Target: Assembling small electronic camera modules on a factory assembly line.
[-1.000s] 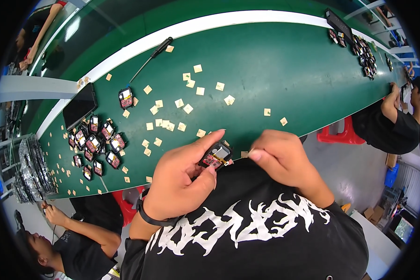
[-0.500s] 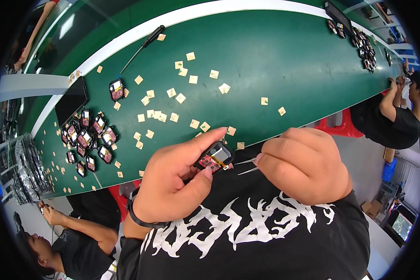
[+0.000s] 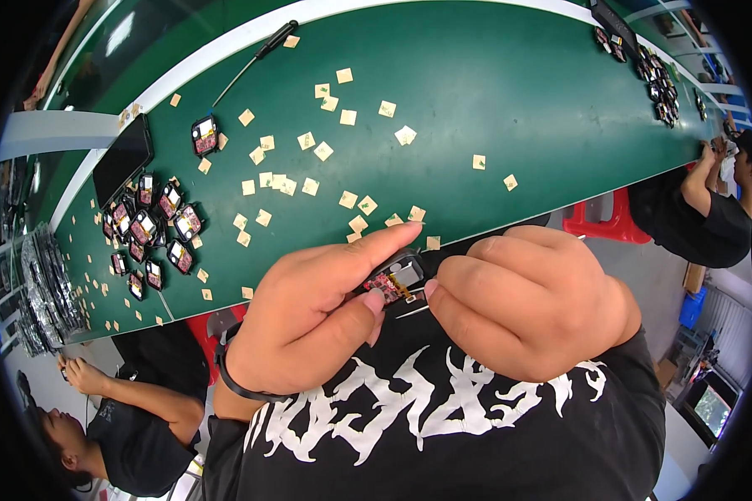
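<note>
My left hand (image 3: 317, 313) grips a small black electronic device (image 3: 407, 273) by its edges, its open face showing a silver block, a red circuit board and a yellow ribbon. In my right hand (image 3: 535, 305) is a pair of metal tweezers (image 3: 411, 314), mostly hidden by the fingers. One tweezer leg shows just below the device's lower right corner; whether the tips touch the ribbon I cannot make out. Both hands are held in front of my chest, at the near edge of the green table (image 3: 476, 83).
Similar open devices (image 3: 144, 227) lie piled at the left, and a single one (image 3: 205, 136) sits near a long black screwdriver (image 3: 259, 58). Small cream squares (image 3: 322, 151) are scattered about. A black tablet-like panel (image 3: 125, 160) and clear bags (image 3: 46, 284) are farther left. Co-workers (image 3: 142, 417) sit at both sides.
My right hand has moved left with the tweezers, closer to the device. The device has shifted slightly right in my left hand. The table appears a little higher in view.
</note>
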Demonstrator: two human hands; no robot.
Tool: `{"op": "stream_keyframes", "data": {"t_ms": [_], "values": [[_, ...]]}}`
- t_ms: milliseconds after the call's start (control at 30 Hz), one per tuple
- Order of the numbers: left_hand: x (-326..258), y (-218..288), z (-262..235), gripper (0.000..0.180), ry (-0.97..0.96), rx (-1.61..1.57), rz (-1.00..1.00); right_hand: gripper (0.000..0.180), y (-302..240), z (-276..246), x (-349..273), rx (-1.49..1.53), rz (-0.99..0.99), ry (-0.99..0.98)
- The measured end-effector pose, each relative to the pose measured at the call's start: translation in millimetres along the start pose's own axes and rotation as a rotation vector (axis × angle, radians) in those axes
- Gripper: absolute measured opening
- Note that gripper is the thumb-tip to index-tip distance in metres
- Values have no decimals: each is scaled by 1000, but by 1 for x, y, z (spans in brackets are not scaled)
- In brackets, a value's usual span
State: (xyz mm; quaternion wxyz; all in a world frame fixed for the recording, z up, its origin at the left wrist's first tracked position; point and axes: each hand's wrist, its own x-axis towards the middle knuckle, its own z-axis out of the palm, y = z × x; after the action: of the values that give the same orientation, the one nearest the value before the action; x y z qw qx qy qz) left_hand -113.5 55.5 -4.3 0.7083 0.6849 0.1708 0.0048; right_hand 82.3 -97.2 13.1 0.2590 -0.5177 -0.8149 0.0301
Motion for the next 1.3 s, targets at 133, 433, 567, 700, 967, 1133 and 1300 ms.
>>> {"op": "stream_keyframes", "data": {"t_ms": [133,433,567,700,967,1133,1300], "values": [[-1,5,-6,58,-83,-114,-89,23,0,-4,-2,70,-16,-60],[-4,1,-7,59,-130,-148,-113,26,-6,2,-4,166,-4,-47],[-5,-3,-8,59,-150,-227,-176,26,-4,6,-6,177,-38,-18],[-6,-3,-6,58,-126,-270,-232,25,-4,6,-8,196,-29,-39],[-2,2,-3,56,-82,-236,-257,22,-10,19,-12,2,-62,91],[-2,0,0,57,-67,-244,-253,21,-14,19,-12,-50,-41,132],[-2,-3,1,59,-58,-228,-240,22,-15,22,-12,-75,-29,159]]}}
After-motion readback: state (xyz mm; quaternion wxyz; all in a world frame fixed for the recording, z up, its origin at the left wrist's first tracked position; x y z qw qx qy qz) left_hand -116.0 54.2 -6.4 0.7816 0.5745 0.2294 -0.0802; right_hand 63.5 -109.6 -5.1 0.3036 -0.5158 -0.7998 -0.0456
